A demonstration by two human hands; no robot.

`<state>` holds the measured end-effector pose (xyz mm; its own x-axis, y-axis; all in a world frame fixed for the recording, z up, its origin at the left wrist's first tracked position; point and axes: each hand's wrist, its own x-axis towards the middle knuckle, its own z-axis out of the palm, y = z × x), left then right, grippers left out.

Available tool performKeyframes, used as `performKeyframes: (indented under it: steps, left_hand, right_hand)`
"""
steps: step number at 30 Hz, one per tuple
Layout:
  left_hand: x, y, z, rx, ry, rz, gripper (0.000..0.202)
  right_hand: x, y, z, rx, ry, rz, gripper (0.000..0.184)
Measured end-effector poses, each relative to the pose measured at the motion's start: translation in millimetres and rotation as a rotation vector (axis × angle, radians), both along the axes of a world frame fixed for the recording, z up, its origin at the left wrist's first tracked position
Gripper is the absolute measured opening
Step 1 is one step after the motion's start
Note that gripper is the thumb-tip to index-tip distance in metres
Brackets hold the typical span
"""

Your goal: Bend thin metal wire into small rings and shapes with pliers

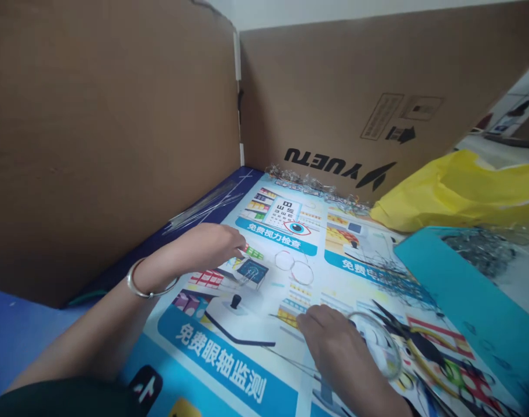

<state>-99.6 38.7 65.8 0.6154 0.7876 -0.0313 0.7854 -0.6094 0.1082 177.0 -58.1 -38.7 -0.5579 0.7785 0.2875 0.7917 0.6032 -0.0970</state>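
My left hand (210,246), with a silver bangle (148,285) on the wrist, rests on a printed poster (229,353). Its fingers are curled, tips down beside a pictured device, and I cannot see what they hold. My right hand (334,341) lies nearer me with its fingers pinched on the end of a thin wire (284,318) that points left. A bare wire eyeglass frame (295,267) with two round rims lies on the poster between the hands. A clear ring-shaped roll (388,347) sits just right of my right hand.
Black-handled scissors (409,336) lie right of the roll. Beyond them are a teal sheet (473,313), a pile of small metal parts (481,249) and a yellow plastic bag (459,188). Cardboard walls (108,133) close off the left and back. Long thin wires (203,207) lie at the left wall, and clear parts (310,183) along the back.
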Motion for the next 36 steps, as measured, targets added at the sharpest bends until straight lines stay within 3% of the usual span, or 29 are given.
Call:
performKeyframes:
  steps: [10, 15, 21, 27, 33, 36]
  left_hand:
    - [-4, 14, -27.3, -0.052, 0.094, -0.02, 0.022]
    - [-6, 18, -32.0, -0.067, 0.141, -0.001, 0.019]
    - [-1, 21, -39.5, -0.123, 0.215, 0.036, 0.02]
    - [-16, 24, -26.8, -0.103, 0.156, 0.091, 0.022]
    - [-54, 31, -3.3, 0.016, 0.152, 0.288, 0.021]
    - [-64, 34, -4.4, 0.026, 0.176, 0.338, 0.019]
  right_hand:
    - [6, 3, -13.5, -0.015, 0.005, 0.038, 0.021]
    - [5, 4, -18.9, 0.053, 0.027, 0.069, 0.018]
    - [-1, -2, -14.2, 0.017, 0.034, 0.035, 0.023]
    - [3, 2, -15.4, 0.076, 0.002, 0.088, 0.022]
    - [12, 13, -14.1, 0.3, 0.16, 0.122, 0.021]
    - [14, 16, -8.1, 0.233, 0.299, 0.049, 0.014]
